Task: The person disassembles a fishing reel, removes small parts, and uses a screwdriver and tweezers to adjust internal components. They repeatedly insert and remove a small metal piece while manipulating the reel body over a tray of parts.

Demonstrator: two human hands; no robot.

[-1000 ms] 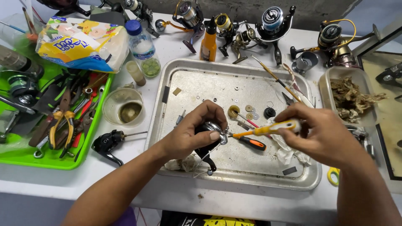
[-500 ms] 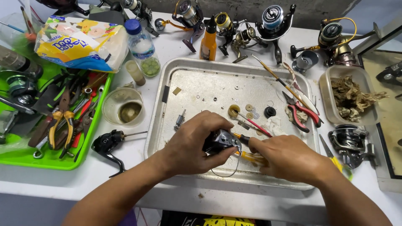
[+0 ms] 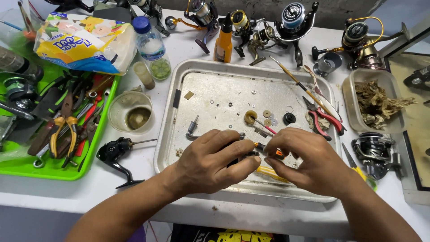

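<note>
Two hands (image 3: 215,163), one metal tray (image 3: 210,71), one green tray (image 3: 27,170), two bottles (image 3: 150,42).

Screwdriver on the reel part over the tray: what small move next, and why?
Probably a slow turn of the orange-handled screwdriver by the right hand, while the left hand grips the dark reel part firmly. Its tip seems to meet the part between both hands, over the metal tray, so a freed screw would likely land there.
</note>
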